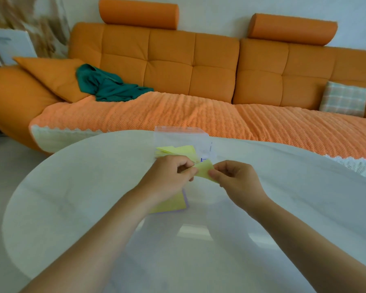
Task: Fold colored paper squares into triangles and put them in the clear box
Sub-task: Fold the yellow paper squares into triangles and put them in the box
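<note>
An orange sofa (169,66) fills the far side of the room, its seat covered by a ribbed orange throw (156,115) with a white scalloped edge. A crumpled green cloth (110,85) lies on the seat against an orange cushion (51,75) at the left end, and a plaid cushion (343,98) leans at the right end. Two orange bolsters sit on top of the backrest.

In front of the sofa is a pale round worktop (72,197). The clear box (178,135) stands near its far edge, just beyond the hands, and holds several folded yellow pieces (178,150). Its near wall is partly hidden behind the left hand's knuckles. A stack of paper squares (173,203), yellow on top with a purple edge showing underneath, lies flat on the worktop. The left wrist and forearm cross over the stack and cover much of it.

Both hands are raised between the stack and the box, close together. The left hand (167,174) has its fingers curled and pinches the left end of a yellow paper (204,169). The right hand (237,178) pinches the paper's right end between thumb and fingers. The paper spans the small gap between the two hands, just in front of the box. How far it is folded cannot be told.
</note>
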A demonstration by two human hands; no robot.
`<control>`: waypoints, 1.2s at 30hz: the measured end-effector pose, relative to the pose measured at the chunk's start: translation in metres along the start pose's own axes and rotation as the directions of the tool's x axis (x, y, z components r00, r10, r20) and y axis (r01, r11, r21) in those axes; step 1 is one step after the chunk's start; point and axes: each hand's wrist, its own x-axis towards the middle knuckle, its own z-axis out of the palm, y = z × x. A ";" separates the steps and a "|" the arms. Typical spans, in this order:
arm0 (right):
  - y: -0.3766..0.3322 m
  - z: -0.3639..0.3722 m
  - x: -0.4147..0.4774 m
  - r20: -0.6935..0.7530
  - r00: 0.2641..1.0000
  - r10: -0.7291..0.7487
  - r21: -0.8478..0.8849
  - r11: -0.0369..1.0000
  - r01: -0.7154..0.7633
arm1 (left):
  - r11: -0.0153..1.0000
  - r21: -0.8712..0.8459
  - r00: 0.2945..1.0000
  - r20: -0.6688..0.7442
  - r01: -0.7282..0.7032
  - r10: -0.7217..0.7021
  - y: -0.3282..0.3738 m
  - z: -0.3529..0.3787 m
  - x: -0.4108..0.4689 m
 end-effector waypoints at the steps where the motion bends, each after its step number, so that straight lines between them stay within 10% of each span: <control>1: -0.002 0.002 0.006 -0.019 1.000 -0.006 -0.002 1.000 0.006 | 0.999 0.034 1.000 -0.012 -0.002 0.002 -0.005 -0.006 0.003; 9: -0.021 0.026 0.083 -0.131 0.991 -0.001 -0.073 0.997 -0.009 | 0.946 0.324 0.972 -0.230 0.028 0.050 -0.054 -0.041 0.028; 20: -0.028 0.058 0.144 0.070 0.969 0.237 -0.311 0.928 -0.205 | 0.834 0.535 0.985 -0.017 -0.135 0.170 -0.081 -0.021 0.046; 31: -0.021 0.062 0.152 0.041 0.992 0.123 -0.732 0.679 -0.054 | 0.816 0.564 0.987 -0.010 -0.126 0.159 -0.080 -0.018 0.046; 36: -0.014 0.063 0.142 0.135 0.989 0.054 -0.632 0.774 0.044 | 0.882 0.460 0.991 -0.027 -0.102 0.128 -0.084 -0.017 0.047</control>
